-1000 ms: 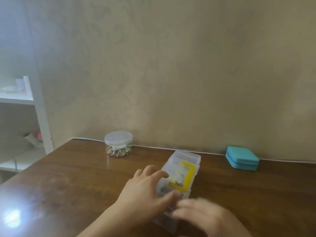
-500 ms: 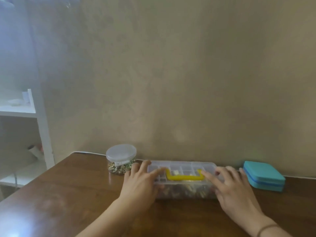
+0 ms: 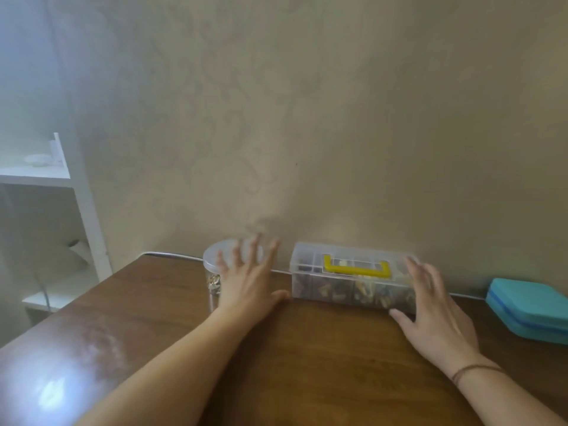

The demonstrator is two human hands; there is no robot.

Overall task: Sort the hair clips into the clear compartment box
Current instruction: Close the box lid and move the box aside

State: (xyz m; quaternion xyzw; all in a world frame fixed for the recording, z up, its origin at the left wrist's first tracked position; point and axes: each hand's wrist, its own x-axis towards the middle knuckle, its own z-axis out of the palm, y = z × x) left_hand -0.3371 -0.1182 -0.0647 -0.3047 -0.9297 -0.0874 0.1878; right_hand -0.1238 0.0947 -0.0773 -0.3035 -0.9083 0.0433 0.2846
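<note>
The clear compartment box point(image 3: 347, 282) with a yellow handle stands closed against the wall at the back of the wooden table, dark and golden hair clips showing through its front. My right hand point(image 3: 433, 312) rests with spread fingers against the box's right end, thumb at its lower front corner. My left hand point(image 3: 246, 278) is off the box, fingers spread, in front of a round clear jar point(image 3: 215, 262) with golden clips inside. Neither hand holds anything.
A teal case point(image 3: 528, 305) lies at the right by the wall. A white cable point(image 3: 172, 256) runs along the table's back edge. White shelves point(image 3: 46, 179) stand to the left, past the table's point(image 3: 307, 364) left edge.
The box was turned from lengthwise to crosswise and pushed back to the wall. My left hand has left the box and moved left over to the jar.
</note>
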